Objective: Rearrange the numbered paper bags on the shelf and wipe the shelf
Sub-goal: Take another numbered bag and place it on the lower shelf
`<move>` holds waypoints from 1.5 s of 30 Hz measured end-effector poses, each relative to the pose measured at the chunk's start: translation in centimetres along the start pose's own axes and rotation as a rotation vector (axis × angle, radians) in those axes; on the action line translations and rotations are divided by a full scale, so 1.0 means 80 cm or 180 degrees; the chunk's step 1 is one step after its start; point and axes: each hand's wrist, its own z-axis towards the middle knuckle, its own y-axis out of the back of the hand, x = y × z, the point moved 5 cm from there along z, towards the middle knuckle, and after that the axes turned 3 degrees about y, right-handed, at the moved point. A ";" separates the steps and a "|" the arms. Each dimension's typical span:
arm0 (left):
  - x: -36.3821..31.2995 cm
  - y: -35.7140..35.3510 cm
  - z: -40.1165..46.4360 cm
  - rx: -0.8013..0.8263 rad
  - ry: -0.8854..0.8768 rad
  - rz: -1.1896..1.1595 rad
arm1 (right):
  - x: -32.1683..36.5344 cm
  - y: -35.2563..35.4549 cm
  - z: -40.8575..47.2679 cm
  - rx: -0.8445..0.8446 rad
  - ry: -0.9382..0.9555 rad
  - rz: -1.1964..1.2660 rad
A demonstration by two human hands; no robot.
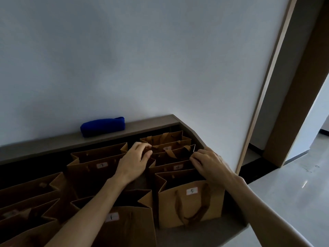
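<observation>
Several brown paper bags with white number labels stand on a grey shelf [187, 234]. Bag 5 [191, 202] is at the front right, bag 1 [124, 221] at the front middle, bag 7 [96, 168] further back on the left, bag 4 [170, 168] behind bag 5. Between bag 4 and the rearmost bags stands another bag [175, 155] with ribbon handles. My left hand [137, 161] pinches its left top edge and my right hand [208, 163] pinches its right top edge. A rolled blue cloth [102, 126] lies on the ledge against the wall.
More unlabelled-looking bags [30, 196] crowd the left side. A narrow grey ledge [151, 124] runs along the white wall behind the bags. A door frame [267, 86] and a pale tiled floor [293, 184] are to the right.
</observation>
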 end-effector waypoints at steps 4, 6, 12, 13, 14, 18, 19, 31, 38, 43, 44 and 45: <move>0.018 -0.008 0.020 0.0051 0.0195 -0.0055 | -0.001 0.000 -0.005 -0.0034 0.0070 -0.0013; 0.022 -0.010 0.024 0.0066 0.0265 -0.0133 | -0.003 0.000 -0.005 -0.0034 0.0045 0.0032; 0.004 -0.012 -0.007 0.0275 0.0224 -0.0283 | -0.003 0.005 -0.008 -0.0020 0.0075 -0.0001; -0.001 -0.012 -0.015 0.0323 0.0197 -0.0274 | -0.002 0.006 -0.009 -0.0019 0.0072 -0.0037; -0.006 -0.012 -0.021 0.0372 0.0174 -0.0228 | -0.002 0.008 -0.009 -0.0005 0.0075 -0.0065; -0.016 -0.010 -0.039 0.0516 0.0194 -0.0027 | -0.001 0.008 -0.008 0.0108 0.0088 -0.0096; -0.018 -0.009 -0.041 0.0512 0.0187 -0.0014 | -0.002 0.008 -0.008 0.0096 0.0092 -0.0106; -0.003 -0.005 -0.016 0.0450 0.0527 -0.0445 | -0.007 0.001 -0.001 -0.0093 0.0152 -0.0064; 0.013 0.000 0.045 0.0716 0.0593 0.0079 | -0.006 0.000 -0.001 0.0023 0.0095 0.0011; 0.015 -0.008 0.069 0.1202 0.0453 0.0572 | -0.006 0.002 -0.003 0.0028 0.0085 0.0072; 0.013 -0.010 0.070 0.1187 0.0407 0.0592 | -0.006 0.002 -0.003 0.0010 0.0085 0.0098; 0.012 -0.011 0.070 0.1127 0.0370 0.0594 | -0.007 0.004 -0.003 -0.0011 0.0082 0.0140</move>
